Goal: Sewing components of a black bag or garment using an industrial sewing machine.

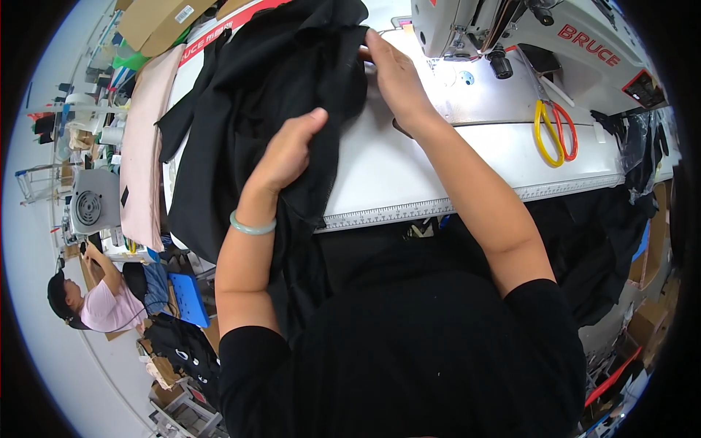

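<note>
A black garment lies in loose folds over the left part of the white sewing table, part of it hanging past the front edge. My left hand, with a pale bangle on its wrist, rests on the cloth. Its thumb stands out, apart from the rest, while its other fingers are mostly hidden behind the hand. At the cloth's right edge, farther back, my right hand grips the black fabric by its fingertips. Right of that hand stands a white sewing machine with its lamp lit over the needle area.
Scissors with yellow and red handles lie right of the needle plate. A measuring tape strip runs along the table's front edge. Pink padded cloth and a cardboard box are at the left. Another person sits farther left.
</note>
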Tool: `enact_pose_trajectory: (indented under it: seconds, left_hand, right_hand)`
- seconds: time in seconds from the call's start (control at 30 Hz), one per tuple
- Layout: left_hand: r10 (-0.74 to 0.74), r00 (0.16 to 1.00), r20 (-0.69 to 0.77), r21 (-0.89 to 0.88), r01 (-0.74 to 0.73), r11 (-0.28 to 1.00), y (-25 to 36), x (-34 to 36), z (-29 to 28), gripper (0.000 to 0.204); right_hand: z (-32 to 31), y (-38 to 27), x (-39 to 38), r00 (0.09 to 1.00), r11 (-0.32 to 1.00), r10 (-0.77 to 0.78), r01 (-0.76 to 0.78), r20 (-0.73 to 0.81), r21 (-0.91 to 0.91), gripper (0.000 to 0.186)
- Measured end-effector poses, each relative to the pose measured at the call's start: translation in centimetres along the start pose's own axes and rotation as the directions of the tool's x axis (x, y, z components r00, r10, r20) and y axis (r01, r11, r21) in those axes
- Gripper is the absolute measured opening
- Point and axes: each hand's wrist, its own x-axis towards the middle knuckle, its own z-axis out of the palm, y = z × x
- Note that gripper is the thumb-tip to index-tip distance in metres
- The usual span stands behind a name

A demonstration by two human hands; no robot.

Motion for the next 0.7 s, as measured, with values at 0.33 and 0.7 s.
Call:
enact_pose_trajectory:
  seconds: [0.33,0.7]
  left_hand:
    - [0.619,0.666,0.417,0.709,-0.664,0.237,0.4,1.0,5.9,0.026]
    - [0.545,0.719,0.432,0.779,-0.602,0.177,0.4,7.0,6.7,0.019]
  right_hand:
    - [-5.5,0.5,-4.3,0.986,0.89,-0.165,0.14,-0.021,-0.435,0.027]
    - [-7.2,0.0,-9.2,0.703,0.33,-0.662,0.586,0.261,-0.74,0.023]
